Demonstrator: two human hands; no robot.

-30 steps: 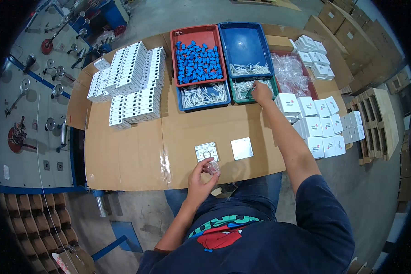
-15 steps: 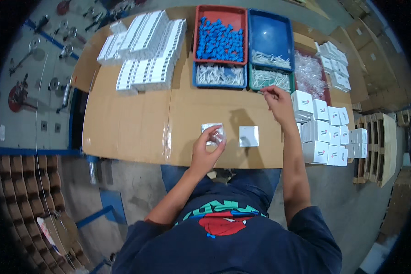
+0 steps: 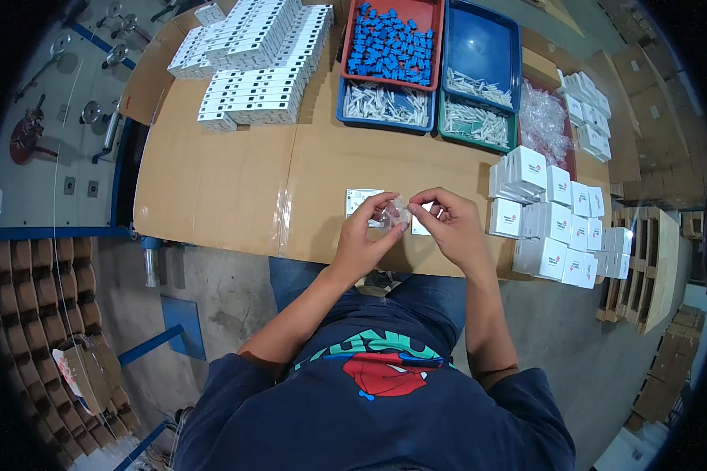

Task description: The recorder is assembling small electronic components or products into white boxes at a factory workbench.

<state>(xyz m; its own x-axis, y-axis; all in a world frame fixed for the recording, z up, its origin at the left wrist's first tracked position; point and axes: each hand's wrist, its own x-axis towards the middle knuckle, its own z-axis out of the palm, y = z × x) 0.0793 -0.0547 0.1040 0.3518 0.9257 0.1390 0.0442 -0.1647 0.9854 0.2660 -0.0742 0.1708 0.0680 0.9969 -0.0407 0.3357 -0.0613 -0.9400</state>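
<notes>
Over the near middle of the table, my left hand (image 3: 365, 231) is closed round a small clear plastic bag (image 3: 391, 213). My right hand (image 3: 457, 229) meets it from the right, thumb and fingertips pinched together at the edge of the bag. Whatever those fingertips hold is too small to make out. A printed white card or leaflet (image 3: 358, 199) lies on the table behind the left hand. A flat white piece (image 3: 421, 222) lies partly hidden beneath the right hand.
Far trays: red with blue plastic pieces (image 3: 393, 47), blue (image 3: 386, 107) and green (image 3: 479, 125) with white plugs, a deeper blue one (image 3: 481, 47). Clear bags (image 3: 543, 118) fill another. White boxes are stacked at right (image 3: 554, 224) and far left (image 3: 259, 94).
My right hand has come back from the green tray to the clear bag in my left hand. The view has shifted, so the table sits higher in the picture.
</notes>
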